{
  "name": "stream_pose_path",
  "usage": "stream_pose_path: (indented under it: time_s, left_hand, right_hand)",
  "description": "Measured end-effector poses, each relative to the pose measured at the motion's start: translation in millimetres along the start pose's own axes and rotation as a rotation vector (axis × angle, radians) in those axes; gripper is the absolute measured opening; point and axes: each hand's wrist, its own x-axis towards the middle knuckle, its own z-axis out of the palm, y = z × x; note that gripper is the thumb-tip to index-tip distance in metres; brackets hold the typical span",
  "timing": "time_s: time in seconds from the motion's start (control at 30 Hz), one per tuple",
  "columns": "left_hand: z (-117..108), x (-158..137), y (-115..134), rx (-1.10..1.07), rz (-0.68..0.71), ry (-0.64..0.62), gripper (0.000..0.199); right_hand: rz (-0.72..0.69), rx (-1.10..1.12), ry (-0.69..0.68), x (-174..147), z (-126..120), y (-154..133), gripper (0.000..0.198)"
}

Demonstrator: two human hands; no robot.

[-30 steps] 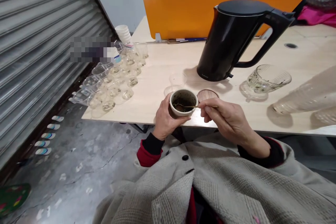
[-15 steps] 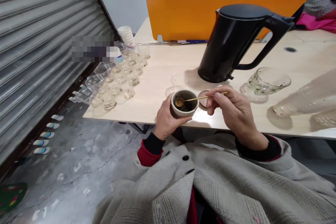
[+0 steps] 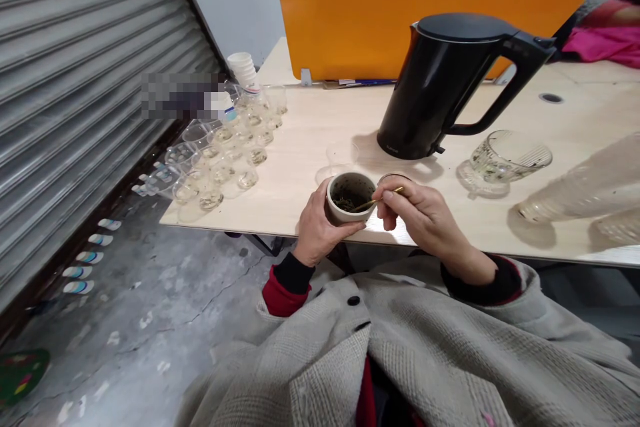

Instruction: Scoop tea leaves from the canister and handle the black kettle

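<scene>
My left hand [image 3: 320,223] wraps round a small pale cup [image 3: 349,215] and holds it tilted over the table's front edge. Dark loose leaves, like tea, lie inside it. Between the thumb and fingers of my right hand [image 3: 417,213] is a thin gold spoon [image 3: 373,201]; its bowl is down among the leaves and hidden. Just behind my right fingers a small round lid or dish [image 3: 395,177] shows in part. A clear plastic cup [image 3: 343,157] stands behind the pale cup.
Many clear plastic cups [image 3: 220,167] with leaf bits crowd the table's left end, beside stacked white cups [image 3: 243,70]. A black kettle [image 3: 435,87] stands ahead. Rightward are a glass cup [image 3: 510,157] and stacked plastic cups [image 3: 585,180]. An orange divider [image 3: 350,13] borders the back.
The spoon's bowl has dropped from the cup's mouth down into the leaves. My right hand has moved left, closer to the cup. My left hand keeps its hold.
</scene>
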Motion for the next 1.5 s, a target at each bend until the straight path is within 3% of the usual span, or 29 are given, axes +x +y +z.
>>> stream_pose_path:
  time_s: [0.2, 0.3, 0.63, 0.73, 0.83, 0.9, 1.0, 1.2, 1.37, 1.5]
  left_hand:
    - [-1, 0, 1, -0.007, 0.012, -0.003, 0.105]
    - [0, 0, 0, -0.005, 0.003, -0.001, 0.106]
    - [1, 0, 0, 0.0, 0.016, 0.011, 0.104]
    - [1, 0, 0, -0.007, 0.018, 0.012, 0.101]
    - [2, -1, -1, -0.005, 0.024, 0.015, 0.101]
    - [2, -1, -2, 0.007, 0.031, 0.017, 0.102]
    - [2, 0, -2, 0.017, 0.039, 0.02, 0.104]
    - [2, 0, 1, -0.014, 0.007, 0.019, 0.098]
    - [1, 0, 0, -0.018, 0.006, 0.018, 0.1]
    - [1, 0, -3, -0.003, 0.001, 0.029, 0.101]
  right_hand:
    - [0.008, 0.171, 0.295, 8, -9, -2, 0.019]
    - [-0.001, 0.18, 0.367, 14, -16, 0, 0.018]
    - [-0.113, 0.156, 0.387, 54, -34, 8, 0.02]
    - [-0.132, 0.205, 0.422, 70, -30, 8, 0.021]
    - [-0.059, 0.156, 0.382, 80, -18, 13, 0.024]
    - [-0.002, 0.108, 0.336, 84, -10, 18, 0.028]
    - [-0.023, 0.138, 0.363, 85, -6, 25, 0.027]
    - [-0.058, 0.302, 0.437, 79, -19, 25, 0.02]
    - [-0.169, 0.25, 0.682, 53, -45, 8, 0.014]
    - [-0.372, -0.175, 0.962, 17, -88, -2, 0.015]
